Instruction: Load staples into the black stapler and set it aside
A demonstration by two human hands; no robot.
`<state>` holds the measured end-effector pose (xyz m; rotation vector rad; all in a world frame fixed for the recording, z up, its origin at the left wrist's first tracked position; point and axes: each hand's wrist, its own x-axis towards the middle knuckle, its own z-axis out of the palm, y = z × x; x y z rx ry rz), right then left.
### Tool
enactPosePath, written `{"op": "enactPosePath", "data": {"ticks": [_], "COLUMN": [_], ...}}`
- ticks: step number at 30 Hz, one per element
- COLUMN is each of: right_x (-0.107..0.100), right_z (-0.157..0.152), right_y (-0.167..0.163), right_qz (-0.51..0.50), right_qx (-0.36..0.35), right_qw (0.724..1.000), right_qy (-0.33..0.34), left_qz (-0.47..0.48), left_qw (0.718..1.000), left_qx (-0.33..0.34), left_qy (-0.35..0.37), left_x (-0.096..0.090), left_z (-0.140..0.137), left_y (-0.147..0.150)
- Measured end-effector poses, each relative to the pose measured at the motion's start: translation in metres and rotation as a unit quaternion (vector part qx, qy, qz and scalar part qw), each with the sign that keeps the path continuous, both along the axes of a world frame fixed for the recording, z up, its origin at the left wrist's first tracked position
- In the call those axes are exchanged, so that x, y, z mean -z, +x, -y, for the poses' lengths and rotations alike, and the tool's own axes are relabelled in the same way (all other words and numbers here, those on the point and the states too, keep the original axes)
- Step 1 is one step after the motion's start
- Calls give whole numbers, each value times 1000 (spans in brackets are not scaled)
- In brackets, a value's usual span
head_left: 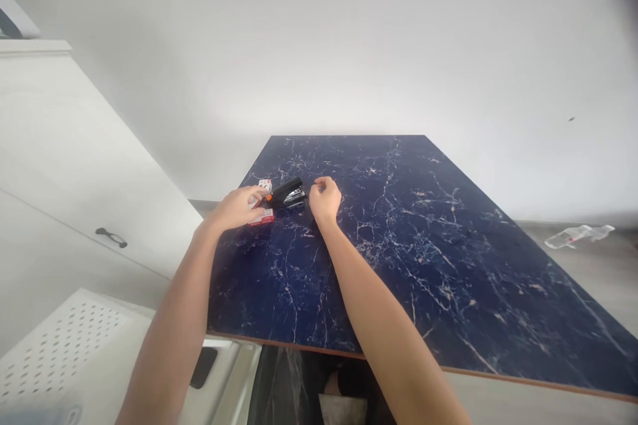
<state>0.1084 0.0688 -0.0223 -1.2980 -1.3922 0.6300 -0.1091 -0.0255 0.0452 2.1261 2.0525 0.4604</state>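
Observation:
A black stapler (288, 193) with an orange part at its rear lies on the dark blue marbled table, its jaws apart and facing right. My left hand (240, 207) reaches in from the left, thumb and fingers closed about the stapler's rear end. Under and beside those fingers are small red and white boxes, one box (265, 184) behind and another box (262, 217) in front. Just right of the stapler's mouth, my right hand (325, 200) is closed with its fingers curled together. Whatever its fingertips may hold is too small or hidden to make out.
The marbled table (399, 232) stands against a white wall. To the left is a white cabinet (100, 166) with a dark handle (111, 237). A perforated white panel (54, 339) sits lower left. A clear plastic bottle (573, 236) lies beyond the table's right edge.

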Motion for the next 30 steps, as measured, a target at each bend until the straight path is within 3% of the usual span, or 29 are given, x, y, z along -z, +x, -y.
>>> {"op": "enactPosePath", "data": {"ticks": [2,5,10,13,15,18,22,25,30], "right_x": [-1,-3,-5,-9,-12,-18,-23,-25,-28], "right_z": [0,-2,4,14,21,36,55,60,59], "right_y": [8,42,149,203,218,211,189,184,191], "right_qz": [-24,-8,173,274,324,366,400,410,425], "right_qx": [35,27,-89,-125,-182,-271,-364,-388,-379], "right_qw": [999,999,978,953,928,890,838,819,813], "right_qy": [15,44,80,28,-12,-25,-72,-99,-120], "left_qz": [4,-4,11,36,58,70,32,3,-16], "left_qw": [994,970,955,970,981,975,957,952,948], "left_qx": [-59,-118,-82,-12,53,195,288,303,317], "left_qy": [93,211,286,242,176,76,14,29,21], "left_x": [1,4,10,12,14,23,43,55,65], "left_z": [-3,-8,-10,-4,1,4,-5,-12,-11], "left_y": [0,2,23,55,85,136,190,205,195]}}
